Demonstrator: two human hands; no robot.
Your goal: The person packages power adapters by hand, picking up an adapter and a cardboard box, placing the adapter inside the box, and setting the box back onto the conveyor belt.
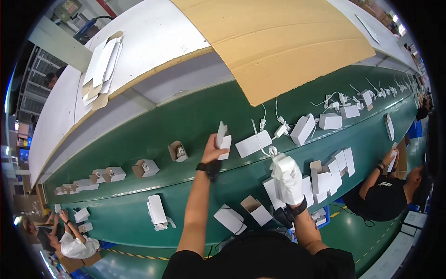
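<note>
My left hand [213,149] is closed around a small white box [224,145] whose flap stands up at the top. In a white glove, my right hand [288,177] has its fingertips together on a white charger with a cable [272,151], whose thin lead rises up and to the left. The glove hides part of the charger. Just beyond, a closed white box [253,144] lies on the green belt [139,125], between my hands. An open white box holding a charger [178,151] stands to the left of my left hand.
Several white boxes [320,181] stand by my right forearm. Two more boxes [256,210] lie near my body. Chargers with cables [334,103] spread along the far right. Overhead, a cardboard sheet [288,42] hangs off a white shelf [158,32]. Co-workers [388,195] sit at both sides.
</note>
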